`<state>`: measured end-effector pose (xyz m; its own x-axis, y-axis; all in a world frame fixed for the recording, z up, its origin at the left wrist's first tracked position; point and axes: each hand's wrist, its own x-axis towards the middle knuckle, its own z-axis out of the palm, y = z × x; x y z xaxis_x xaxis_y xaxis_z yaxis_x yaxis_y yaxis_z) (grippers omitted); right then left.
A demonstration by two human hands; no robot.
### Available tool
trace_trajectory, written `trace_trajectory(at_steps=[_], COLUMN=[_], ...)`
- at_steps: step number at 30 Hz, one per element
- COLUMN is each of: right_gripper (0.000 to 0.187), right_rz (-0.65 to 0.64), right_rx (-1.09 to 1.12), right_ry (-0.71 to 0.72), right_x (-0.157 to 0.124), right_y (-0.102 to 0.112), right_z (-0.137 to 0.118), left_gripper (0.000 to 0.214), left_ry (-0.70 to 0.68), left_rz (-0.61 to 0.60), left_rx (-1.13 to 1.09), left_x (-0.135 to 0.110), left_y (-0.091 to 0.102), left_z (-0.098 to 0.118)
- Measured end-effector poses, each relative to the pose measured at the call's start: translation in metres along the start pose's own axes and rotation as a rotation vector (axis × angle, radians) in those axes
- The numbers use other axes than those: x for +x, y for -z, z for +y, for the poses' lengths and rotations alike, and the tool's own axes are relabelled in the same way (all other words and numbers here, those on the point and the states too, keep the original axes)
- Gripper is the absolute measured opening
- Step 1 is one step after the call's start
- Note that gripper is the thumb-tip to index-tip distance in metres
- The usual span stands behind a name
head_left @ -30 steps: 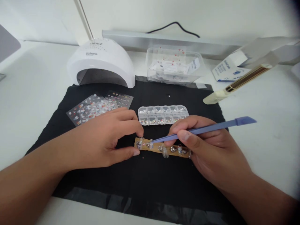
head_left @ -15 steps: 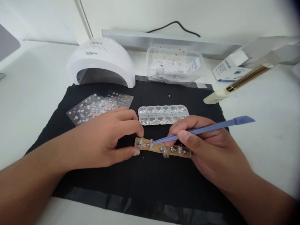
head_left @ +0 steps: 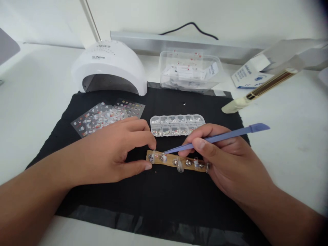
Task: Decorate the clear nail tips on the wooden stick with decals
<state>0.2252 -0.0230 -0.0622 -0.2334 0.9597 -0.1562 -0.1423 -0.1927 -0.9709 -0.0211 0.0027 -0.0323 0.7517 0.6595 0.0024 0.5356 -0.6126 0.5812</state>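
L hand (head_left: 110,155) fingers (head_left: 150,140) pinch wooden strip (head_left: 170,161) end; R hand (head_left: 230,164) clenches blue tweezers (head_left: 217,138), tip barely moved in 1 s, at 2nd nail tip (head_left: 164,158): decorating likely ongoing.

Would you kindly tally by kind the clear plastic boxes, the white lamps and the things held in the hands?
Clear plastic boxes: 2 (compartment box, tub)
White lamp: 1
Tweezers, in right hand: 1
Wooden strip, pinched by left hand: 1
Total: 5
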Motion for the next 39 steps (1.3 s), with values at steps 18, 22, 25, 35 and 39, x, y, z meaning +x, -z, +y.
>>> trace_trajectory(at_steps=[18,22,25,35,39], right_gripper=[0.012,0.012,0.014,0.013,0.013], right_rz=[-0.008,-0.008,0.004,0.002,0.001], right_rx=[-0.004,-0.039,-0.055,0.003,0.002], right_ry=[-0.011,-0.018,-0.014,-0.037,-0.033], right_x=[0.0005,0.0000,0.0003,0.0012,0.0017], right_y=[0.0006,0.0002,-0.0004,-0.0007,-0.0010], right_z=[-0.0012,-0.0006,-0.0002,-0.0021,-0.0014], left_gripper=[0.013,0.013,0.013,0.013,0.014], left_ry=[0.000,0.005,0.004,0.011,0.012], left_rz=[-0.001,-0.003,-0.006,-0.006,-0.002], left_rx=[0.003,0.002,0.001,0.003,-0.001], left_x=[0.0000,0.0011,0.0019,0.0008,0.0005], left_y=[0.0005,0.0005,0.0003,0.0015,0.0014], left_z=[-0.0001,0.0002,-0.0003,0.0014,0.0016])
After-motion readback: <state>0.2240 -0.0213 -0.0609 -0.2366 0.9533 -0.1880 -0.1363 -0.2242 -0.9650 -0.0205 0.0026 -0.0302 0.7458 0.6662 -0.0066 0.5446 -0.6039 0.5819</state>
